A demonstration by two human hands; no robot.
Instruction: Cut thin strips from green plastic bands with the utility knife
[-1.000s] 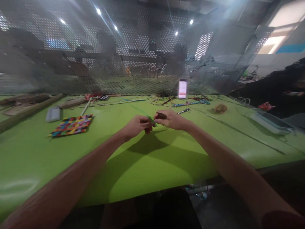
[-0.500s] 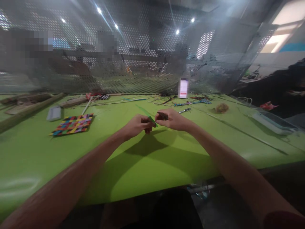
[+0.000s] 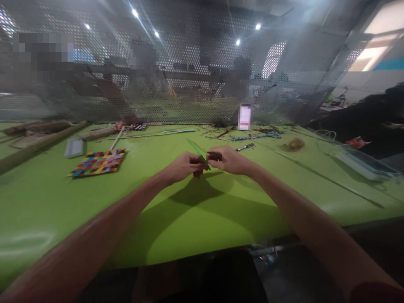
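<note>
1. Lit screen (image 3: pixel 245 117): upright at the counter's far edge against the perforated panel (image 3: pixel 189 107); a reddish band near its foot; its writing is blurred out and cannot be read.
2. Pen (image 3: pixel 244 147): dark with a pale section, just beyond the right hand; any marking too small to read.
3. Green strip (image 3: pixel 196 150): narrow, slanting, held above the middle of the counter (image 3: pixel 176 235), between the two hands; one end points away from the person, the other emerges below the fingertips.
4. Left hand (image 3: pixel 184 167): grip pinched, thumb and fingers pressed together on the green strip.
5. Right hand (image 3: pixel 227 160): grip closed, fingers curled about a dark pointed piece (image 3: pixel 215 155); fingertips at the strip's near end, beside the left fingertips. Whether they touch the strip cannot be told.
6. Woven square (image 3: pixel 100 163): many-coloured checks, flat, left of the hands.
7. White box (image 3: pixel 74 147): just behind the woven square; any lettering too small to read.
8. Straw-coloured bundle (image 3: pixel 295 144): rounded, right of the pen.
9. Long stick (image 3: pixel 330 179): thin, lying slantwise at right.
10. Shallow container (image 3: pixel 360 164): pale-sided, near the right end.
</note>
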